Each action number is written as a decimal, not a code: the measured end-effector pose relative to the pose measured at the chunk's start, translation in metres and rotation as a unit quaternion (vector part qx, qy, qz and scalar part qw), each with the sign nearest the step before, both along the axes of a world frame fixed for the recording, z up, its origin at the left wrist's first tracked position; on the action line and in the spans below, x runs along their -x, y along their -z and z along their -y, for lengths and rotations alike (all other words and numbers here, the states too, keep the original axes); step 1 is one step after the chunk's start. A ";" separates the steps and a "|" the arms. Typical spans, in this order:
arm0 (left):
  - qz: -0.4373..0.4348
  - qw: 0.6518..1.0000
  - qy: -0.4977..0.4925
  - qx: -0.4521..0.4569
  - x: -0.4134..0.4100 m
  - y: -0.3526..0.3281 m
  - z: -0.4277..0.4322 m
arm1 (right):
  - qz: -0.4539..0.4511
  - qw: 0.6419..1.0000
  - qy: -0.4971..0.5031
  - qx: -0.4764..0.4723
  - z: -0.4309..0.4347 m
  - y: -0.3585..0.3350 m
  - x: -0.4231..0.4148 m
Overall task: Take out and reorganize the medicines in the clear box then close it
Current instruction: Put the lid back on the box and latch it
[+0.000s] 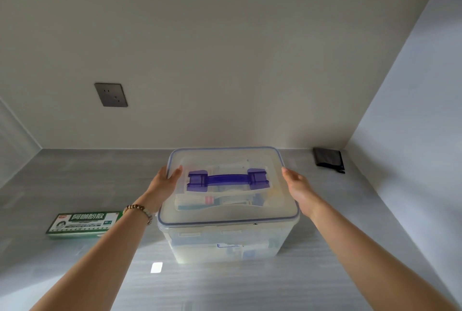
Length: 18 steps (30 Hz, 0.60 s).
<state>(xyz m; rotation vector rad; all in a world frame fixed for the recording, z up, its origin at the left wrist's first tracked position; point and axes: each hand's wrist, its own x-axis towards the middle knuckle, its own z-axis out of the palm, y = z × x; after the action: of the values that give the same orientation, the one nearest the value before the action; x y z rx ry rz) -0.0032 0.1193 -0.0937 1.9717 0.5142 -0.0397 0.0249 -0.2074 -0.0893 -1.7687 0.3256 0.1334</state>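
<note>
A clear plastic box [225,243] stands on the grey counter, mid-frame. Its translucent lid [270,208] with a blue rim and a purple handle [228,178] lies on top. Medicine packs show dimly through the lid and walls. My left hand [163,185] grips the lid's left edge, thumb on top. My right hand [298,189] holds the lid's right edge. A green and white medicine carton [83,224] lies flat on the counter, left of the box and under my left forearm.
The grey counter [250,285] runs back to a white wall with a dark socket plate [111,94]. A white side wall closes the right. A black folded item [328,159] lies in the back right corner.
</note>
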 end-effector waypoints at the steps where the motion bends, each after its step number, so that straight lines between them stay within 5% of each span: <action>1: 0.002 1.000 0.000 -0.005 0.001 0.000 0.001 | 0.003 1.000 0.000 0.007 -0.001 0.000 0.000; 8: 0.033 0.994 0.020 -0.103 0.007 -0.001 0.010 | 0.019 0.995 -0.007 0.096 0.000 0.005 0.009; 18: 0.011 0.995 -0.024 -0.094 -0.001 0.002 0.000 | 0.046 0.997 -0.037 0.057 -0.002 0.000 0.004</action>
<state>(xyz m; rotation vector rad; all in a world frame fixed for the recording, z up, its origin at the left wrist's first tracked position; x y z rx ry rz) -0.0018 0.1189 -0.0955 2.1405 0.5670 0.0628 0.0205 -0.2053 -0.0896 -1.8936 0.2038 0.0865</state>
